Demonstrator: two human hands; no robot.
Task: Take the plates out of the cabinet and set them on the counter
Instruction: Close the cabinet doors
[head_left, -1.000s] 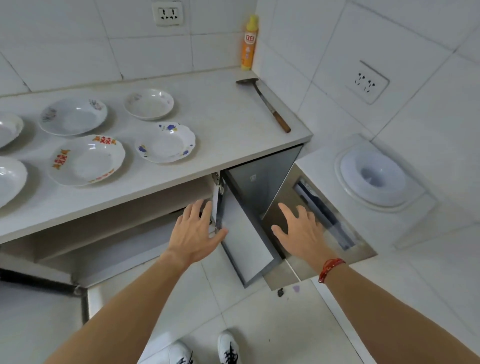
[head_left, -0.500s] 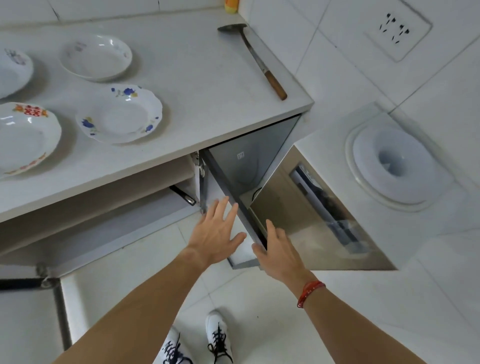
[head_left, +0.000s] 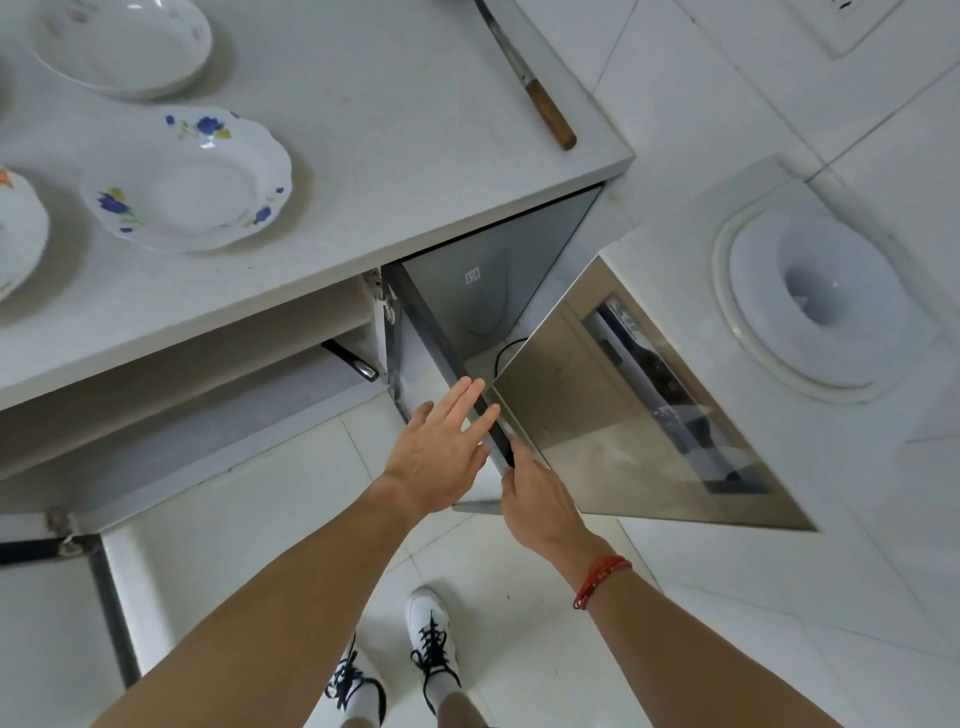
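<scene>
Three plates lie on the white counter (head_left: 389, 130): one with blue flowers (head_left: 187, 182), a plain white one (head_left: 122, 44) behind it, and a red-patterned one (head_left: 15, 228) cut off at the left edge. Below the counter's right end the steel cabinet (head_left: 493, 280) stands open, and I see no plates in the visible part of it. My left hand (head_left: 441, 457) lies flat, fingers straight, against the narrow left door (head_left: 441, 338). My right hand (head_left: 540, 499) holds the near edge of the shiny right door (head_left: 623, 415), with its fingers hidden behind the door.
A utensil with a wooden handle (head_left: 545, 111) lies at the counter's right edge. A round white fitting (head_left: 815, 306) sits on the low ledge to the right. An open shelf (head_left: 182, 364) runs under the counter at left. My shoes (head_left: 431, 639) stand on the tiled floor.
My view has tipped downward and moved closer. Both hands have moved together to the doors' near edges. The right hand has slid from the steel door's face to its edge.
</scene>
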